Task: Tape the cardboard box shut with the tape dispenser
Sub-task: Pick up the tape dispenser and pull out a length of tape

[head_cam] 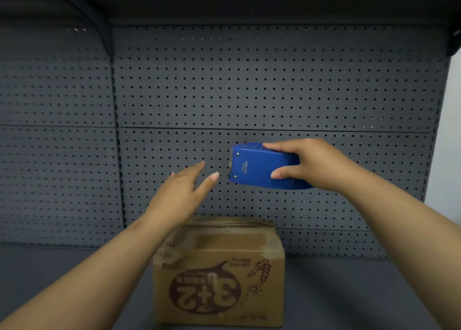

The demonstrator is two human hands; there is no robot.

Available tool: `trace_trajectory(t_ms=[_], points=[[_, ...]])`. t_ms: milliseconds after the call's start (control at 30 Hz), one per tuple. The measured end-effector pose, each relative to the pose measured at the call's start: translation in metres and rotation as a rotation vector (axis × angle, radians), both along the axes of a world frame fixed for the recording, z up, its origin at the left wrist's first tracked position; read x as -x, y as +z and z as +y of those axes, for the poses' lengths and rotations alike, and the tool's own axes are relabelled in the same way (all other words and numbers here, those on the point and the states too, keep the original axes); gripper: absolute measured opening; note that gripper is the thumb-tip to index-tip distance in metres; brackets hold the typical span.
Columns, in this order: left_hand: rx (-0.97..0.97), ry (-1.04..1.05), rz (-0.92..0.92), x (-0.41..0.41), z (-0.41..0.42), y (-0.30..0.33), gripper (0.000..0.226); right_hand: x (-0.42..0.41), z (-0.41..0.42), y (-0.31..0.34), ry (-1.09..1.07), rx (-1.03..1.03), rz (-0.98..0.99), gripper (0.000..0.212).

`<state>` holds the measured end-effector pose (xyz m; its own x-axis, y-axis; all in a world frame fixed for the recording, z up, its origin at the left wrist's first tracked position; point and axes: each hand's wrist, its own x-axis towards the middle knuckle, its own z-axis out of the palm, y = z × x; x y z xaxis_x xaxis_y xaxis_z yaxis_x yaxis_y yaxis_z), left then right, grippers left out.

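A brown cardboard box (219, 274) with an upside-down printed logo stands on the dark shelf, low in the middle of the view. Its top flaps look folded down, with old tape remnants on them. High above the box, my right hand (309, 165) grips a blue tape dispenser (259, 167), its cutter end pointing left. My left hand (185, 187) is raised just left of the dispenser, fingers straight and spread, holding nothing and a small gap away from the cutter end.
A grey pegboard wall (249, 85) runs behind the box. The dark shelf surface (361, 294) stretches to both sides of the box. An upper shelf (249, 2) overhangs at the top, and a pale wall (451, 130) shows at the far right.
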<state>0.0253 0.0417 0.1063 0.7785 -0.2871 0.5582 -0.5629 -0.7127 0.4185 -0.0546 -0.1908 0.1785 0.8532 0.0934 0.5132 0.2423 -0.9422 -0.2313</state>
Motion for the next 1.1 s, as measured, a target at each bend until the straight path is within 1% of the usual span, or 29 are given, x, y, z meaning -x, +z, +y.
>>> trace_trajectory(t_ms=[67, 133, 233, 267, 333, 400, 567, 667, 767, 967, 1033, 1100], points=[[0.074, -0.026, 0.044, -0.005, 0.012, 0.008, 0.076, -0.002, 0.017, 0.004, 0.041, 0.005, 0.002, 0.06], [0.191, -0.074, 0.11, -0.009, 0.023, 0.014, 0.074, -0.005, 0.032, 0.006, 0.066, 0.004, -0.006, 0.06], [0.432, -0.25, 0.285, -0.012, 0.038, 0.021, 0.079, -0.012, 0.05, 0.004, 0.09, -0.022, -0.02, 0.06], [0.493, -0.301, 0.337, -0.013, 0.042, 0.022, 0.075, -0.015, 0.055, 0.004, 0.093, -0.029, -0.021, 0.059], [0.593, -0.373, 0.436, -0.016, 0.05, 0.024, 0.061, -0.021, 0.065, 0.002, 0.097, -0.042, -0.011, 0.059], [0.664, -0.427, 0.518, -0.021, 0.057, 0.024, 0.052, -0.027, 0.074, 0.0, 0.099, -0.048, 0.007, 0.059], [0.744, -0.478, 0.614, -0.038, 0.073, 0.021, 0.05, -0.038, 0.091, -0.004, 0.091, -0.085, 0.035, 0.058], [0.755, -0.507, 0.687, -0.048, 0.08, 0.019, 0.056, -0.042, 0.097, -0.005, 0.094, -0.075, 0.047, 0.058], [0.773, -0.544, 0.753, -0.057, 0.084, 0.016, 0.056, -0.046, 0.1, -0.006, 0.092, -0.077, 0.052, 0.058], [0.909, -0.621, 0.897, -0.069, 0.082, 0.005, 0.03, -0.051, 0.102, -0.01, 0.116, -0.111, 0.078, 0.057], [0.948, -0.665, 0.939, -0.071, 0.079, 0.002, 0.029, -0.053, 0.102, -0.01, 0.119, -0.119, 0.088, 0.057], [0.93, -0.681, 0.931, -0.072, 0.075, 0.0, 0.034, -0.054, 0.101, -0.01, 0.119, -0.118, 0.096, 0.057]])
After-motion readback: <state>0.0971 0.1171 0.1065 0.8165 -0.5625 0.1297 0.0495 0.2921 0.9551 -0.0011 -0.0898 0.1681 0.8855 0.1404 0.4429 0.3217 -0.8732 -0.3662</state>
